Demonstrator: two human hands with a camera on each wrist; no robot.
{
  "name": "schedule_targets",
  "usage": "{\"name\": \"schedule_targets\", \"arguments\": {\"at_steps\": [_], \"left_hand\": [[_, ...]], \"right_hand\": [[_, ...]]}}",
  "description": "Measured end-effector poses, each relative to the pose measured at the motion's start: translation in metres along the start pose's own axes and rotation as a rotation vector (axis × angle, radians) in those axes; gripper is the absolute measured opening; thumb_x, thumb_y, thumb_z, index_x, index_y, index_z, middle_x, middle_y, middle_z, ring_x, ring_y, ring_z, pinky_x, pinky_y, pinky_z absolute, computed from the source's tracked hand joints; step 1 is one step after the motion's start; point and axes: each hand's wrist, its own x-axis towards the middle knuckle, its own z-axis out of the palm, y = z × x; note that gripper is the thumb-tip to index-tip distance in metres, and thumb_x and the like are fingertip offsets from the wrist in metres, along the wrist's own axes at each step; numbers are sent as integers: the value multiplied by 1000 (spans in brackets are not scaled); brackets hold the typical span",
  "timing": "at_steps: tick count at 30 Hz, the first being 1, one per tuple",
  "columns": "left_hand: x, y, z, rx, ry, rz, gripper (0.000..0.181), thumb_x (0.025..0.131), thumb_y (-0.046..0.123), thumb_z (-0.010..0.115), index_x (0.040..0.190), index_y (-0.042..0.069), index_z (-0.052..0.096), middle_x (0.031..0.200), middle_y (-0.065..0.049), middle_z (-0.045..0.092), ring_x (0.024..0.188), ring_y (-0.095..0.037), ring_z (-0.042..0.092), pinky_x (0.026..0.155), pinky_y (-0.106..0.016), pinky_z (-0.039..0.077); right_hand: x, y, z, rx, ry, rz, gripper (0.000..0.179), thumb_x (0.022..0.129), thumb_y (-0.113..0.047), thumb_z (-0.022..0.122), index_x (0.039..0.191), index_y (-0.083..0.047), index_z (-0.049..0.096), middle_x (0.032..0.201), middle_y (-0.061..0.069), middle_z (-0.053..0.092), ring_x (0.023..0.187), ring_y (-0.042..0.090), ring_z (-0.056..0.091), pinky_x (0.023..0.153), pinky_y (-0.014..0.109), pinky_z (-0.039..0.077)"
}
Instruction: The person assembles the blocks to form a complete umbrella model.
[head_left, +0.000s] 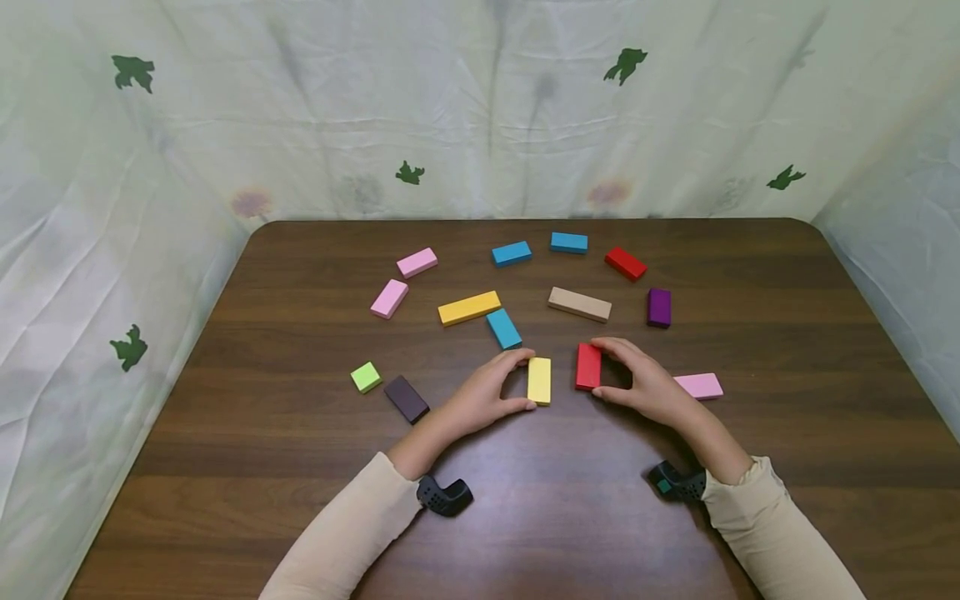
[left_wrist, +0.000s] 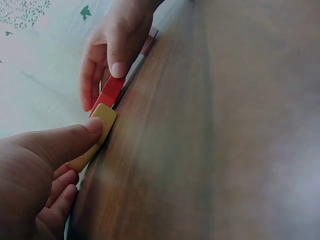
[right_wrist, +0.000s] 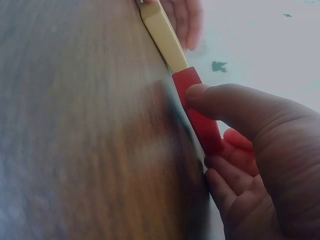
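My left hand [head_left: 482, 398] pinches a light yellow block [head_left: 539, 382] by its two short ends, between thumb and fingers. Across a small gap to the right, a red block [head_left: 588, 367] is held the same way by my right hand [head_left: 651, 385]. Both blocks are close to the tabletop, roughly side by side. In the left wrist view the thumb presses on the yellow block [left_wrist: 105, 116], with the red block [left_wrist: 111, 91] just beyond. The right wrist view has the thumb against the red block [right_wrist: 186, 77]. Whether either block touches the table is hard to tell.
Beyond my hands lie a blue block [head_left: 504, 329], an orange-yellow block [head_left: 468, 308], a tan block [head_left: 580, 305] and a purple block [head_left: 659, 307]. A dark block [head_left: 407, 400] and a green block [head_left: 366, 377] lie left. Behind my right hand is a pink block [head_left: 699, 386].
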Motion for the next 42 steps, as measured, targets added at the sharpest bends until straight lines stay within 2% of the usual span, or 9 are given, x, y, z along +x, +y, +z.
{"name": "schedule_targets", "arguments": {"at_steps": [9,17,23,32,39,42], "left_hand": [[-12,5,5,30,-3,30,65,79,29,70,131,6,40,130,-6,45,121,-15,39,98,-31,31],[-20,9,8,38,-12,32,65,79,31,69,131,5,40,129,-6,45,119,-16,40,97,-32,33],[-23,11,9,24,-6,57,63,78,29,70,129,4,42,127,-5,46,118,-15,41,97,-31,32],[-26,11,11,19,9,95,60,76,29,72,125,4,47,124,-6,47,117,-14,41,97,-28,32],[-28,13,12,6,5,61,47,86,27,61,126,7,48,125,-3,47,118,-11,40,97,-28,31],[-28,14,12,5,-2,43,45,87,27,60,126,8,48,125,-3,47,118,-10,40,97,-28,31]], "right_hand": [[0,-1,0,-7,-4,11,67,77,-22,73,131,-1,40,131,15,41,119,29,38,96,47,29],[1,-3,0,-19,-8,19,68,76,-23,73,131,-1,41,131,14,42,121,28,37,97,47,29],[2,-2,2,-48,-11,-1,65,76,-22,73,130,-1,42,129,15,43,121,27,36,98,46,28],[6,-6,3,-69,-41,31,65,77,-24,72,131,-2,42,130,14,42,122,28,36,98,46,27],[11,-10,6,-89,-61,42,66,78,-25,71,132,-2,41,132,14,41,123,27,35,99,46,27],[14,-11,7,-91,-66,41,66,78,-25,71,132,-2,41,132,14,40,123,27,35,99,45,28]]}}
